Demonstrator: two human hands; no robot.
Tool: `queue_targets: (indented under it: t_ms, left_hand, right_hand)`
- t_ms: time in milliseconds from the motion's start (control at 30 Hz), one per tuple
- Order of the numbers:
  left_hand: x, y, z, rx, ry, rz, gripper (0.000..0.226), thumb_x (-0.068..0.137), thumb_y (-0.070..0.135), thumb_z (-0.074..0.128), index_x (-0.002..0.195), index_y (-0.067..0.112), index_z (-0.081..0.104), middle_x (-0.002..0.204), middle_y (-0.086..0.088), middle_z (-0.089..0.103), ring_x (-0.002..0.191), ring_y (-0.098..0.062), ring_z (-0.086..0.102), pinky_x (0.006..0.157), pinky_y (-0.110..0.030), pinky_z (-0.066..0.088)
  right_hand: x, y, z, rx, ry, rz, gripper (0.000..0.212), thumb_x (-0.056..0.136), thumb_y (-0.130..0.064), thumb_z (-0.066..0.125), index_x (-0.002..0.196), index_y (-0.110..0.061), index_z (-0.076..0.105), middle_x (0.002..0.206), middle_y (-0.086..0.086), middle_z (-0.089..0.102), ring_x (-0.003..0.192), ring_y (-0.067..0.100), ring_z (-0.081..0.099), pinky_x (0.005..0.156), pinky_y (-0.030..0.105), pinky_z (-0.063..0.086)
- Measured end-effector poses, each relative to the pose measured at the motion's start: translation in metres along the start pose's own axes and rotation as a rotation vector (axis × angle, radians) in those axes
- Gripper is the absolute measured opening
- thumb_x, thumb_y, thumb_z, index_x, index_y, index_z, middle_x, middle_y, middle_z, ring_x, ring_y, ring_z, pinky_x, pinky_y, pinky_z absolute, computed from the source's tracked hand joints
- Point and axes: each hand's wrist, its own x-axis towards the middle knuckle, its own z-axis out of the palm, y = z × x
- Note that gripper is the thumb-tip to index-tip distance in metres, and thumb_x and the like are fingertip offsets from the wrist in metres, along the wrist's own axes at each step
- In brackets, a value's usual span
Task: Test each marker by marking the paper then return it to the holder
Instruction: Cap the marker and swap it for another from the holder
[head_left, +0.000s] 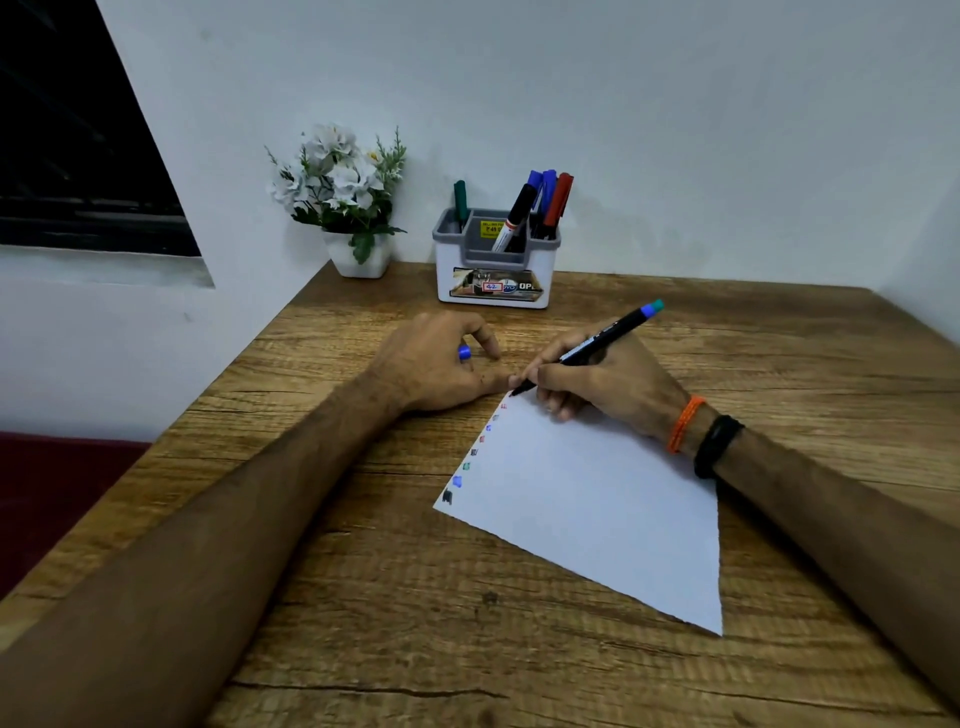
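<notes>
My right hand (597, 387) grips a black marker with a blue end (597, 343). Its tip touches the far left corner of the white paper (597, 509). Several small coloured marks run down the paper's left edge (475, 452). My left hand (441, 364) rests on the table beside that corner and holds a blue cap (464, 353) between its curled fingers. The grey and white holder (496, 283) stands at the back by the wall. A green marker (460, 200) sits in its left slot, while black, blue and red markers (540, 205) lean at its right.
A white pot of white artificial flowers (345, 197) stands left of the holder against the wall. The wooden table (415, 597) ends at the left, with a dark window (78, 156) beyond it. Walls close the back and the right.
</notes>
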Motion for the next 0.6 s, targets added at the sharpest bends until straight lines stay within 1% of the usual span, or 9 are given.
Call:
queue_targets:
  t_ms: [100,200,267,400,467,600]
  left_hand:
    - [-0.0005,0.0004,-0.0007,-0.020,0.003,0.000,0.042,0.068,0.064,0.071,0.096,0.034,0.066,0.112,0.006,0.064,0.100,-0.012,0.056,0.082,-0.031,0.048]
    - [-0.0005,0.0014,-0.0010,-0.011,0.002,0.003,0.041,0.069,0.063,0.072,0.097,0.034,0.066,0.111,0.007,0.064,0.098,-0.011,0.055,0.077,-0.029,0.045]
    - [-0.0001,0.0012,-0.0008,-0.007,-0.002,0.003,0.041,0.070,0.062,0.072,0.098,0.033,0.066,0.112,0.007,0.064,0.098,-0.011,0.055,0.078,-0.028,0.045]
    - [-0.0003,0.0008,-0.0006,-0.013,-0.004,0.006,0.042,0.070,0.062,0.072,0.099,0.032,0.066,0.111,0.007,0.065,0.098,-0.011,0.056,0.080,-0.029,0.047]
    - [-0.0001,0.0003,-0.0001,-0.010,-0.006,0.003,0.041,0.070,0.062,0.072,0.098,0.033,0.066,0.111,0.007,0.065,0.098,-0.012,0.056,0.082,-0.030,0.048]
    - [0.0007,-0.0006,-0.0001,-0.010,-0.005,0.003,0.040,0.069,0.064,0.072,0.096,0.035,0.065,0.112,0.007,0.065,0.099,-0.012,0.057,0.084,-0.034,0.051]
  right_hand:
    - [0.0001,0.0009,0.0002,-0.001,0.009,0.009,0.014,0.086,0.002,0.065,0.076,-0.004,0.073,0.063,0.008,0.070,0.050,0.012,0.063,0.048,0.020,0.052]
    - [0.0000,0.0020,-0.0009,-0.006,0.015,0.012,0.010,0.086,0.000,0.066,0.079,-0.002,0.074,0.070,0.014,0.072,0.053,0.014,0.065,0.050,0.021,0.053]
    - [0.0005,0.0024,-0.0008,-0.013,0.011,0.012,0.009,0.086,-0.001,0.067,0.080,-0.002,0.074,0.071,0.015,0.073,0.054,0.015,0.065,0.051,0.021,0.053]
    - [-0.0002,0.0024,-0.0002,-0.019,0.005,0.022,0.010,0.086,-0.001,0.067,0.079,-0.004,0.074,0.064,0.006,0.071,0.051,0.012,0.065,0.050,0.020,0.052]
    - [-0.0006,0.0019,-0.0001,-0.017,0.001,0.024,0.012,0.086,-0.001,0.067,0.078,-0.007,0.074,0.063,0.005,0.071,0.051,0.012,0.065,0.050,0.020,0.052]
    - [0.0009,0.0024,-0.0001,-0.028,0.024,0.034,0.012,0.085,-0.003,0.069,0.075,-0.009,0.074,0.063,0.006,0.071,0.055,0.015,0.066,0.053,0.024,0.054]
